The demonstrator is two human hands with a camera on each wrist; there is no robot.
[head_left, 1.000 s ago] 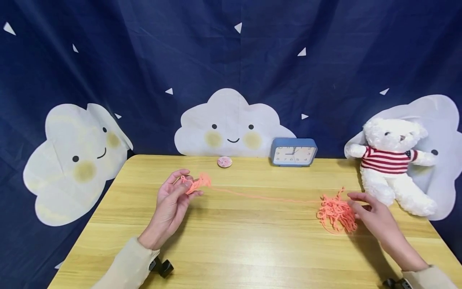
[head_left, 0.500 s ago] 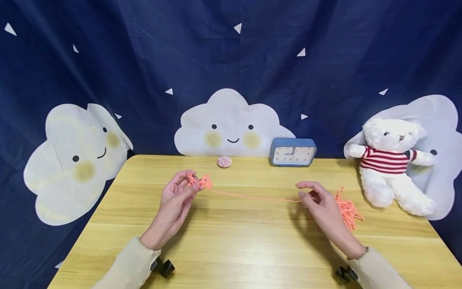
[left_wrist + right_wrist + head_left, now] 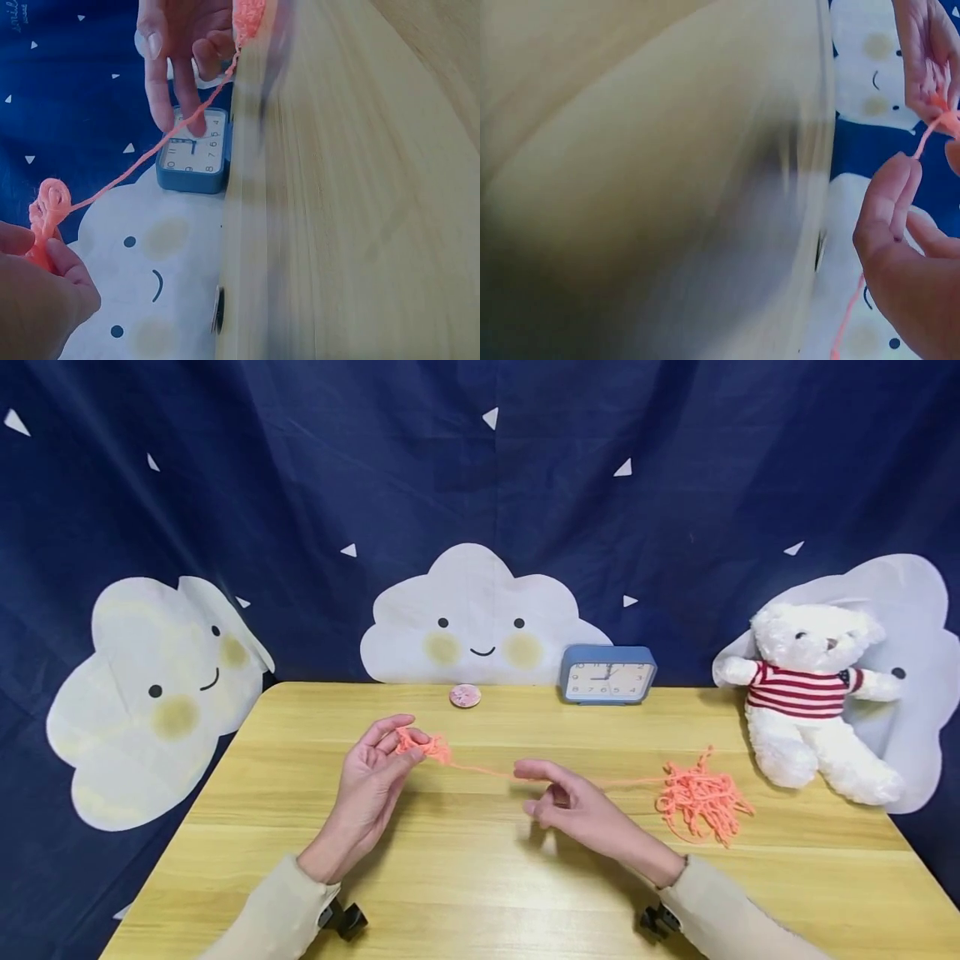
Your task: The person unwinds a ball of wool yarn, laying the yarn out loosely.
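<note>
My left hand (image 3: 367, 797) pinches a small looped bundle of coral-pink yarn (image 3: 435, 749) between thumb and fingers. In the left wrist view, the yarn loops (image 3: 52, 199) stick up above the pinch. From there a single strand (image 3: 478, 769) runs right to a loose pile of yarn (image 3: 705, 800) on the table. My right hand (image 3: 581, 810) is along that strand, fingers extended and thumb apart. In the right wrist view, the strand passes behind the right hand's fingertips (image 3: 909, 161); whether they touch it is hard to tell.
A blue clock (image 3: 608, 674) and a round pink patterned disc (image 3: 465, 696) stand at the back of the wooden table (image 3: 465, 877). A white teddy bear (image 3: 802, 697) in a striped shirt sits at the right. Behind hangs a dark blue curtain (image 3: 300, 468) with clouds.
My right hand has moved left along the strand, away from the yarn pile. The left hand has shifted slightly right, still pinching the bundle.
</note>
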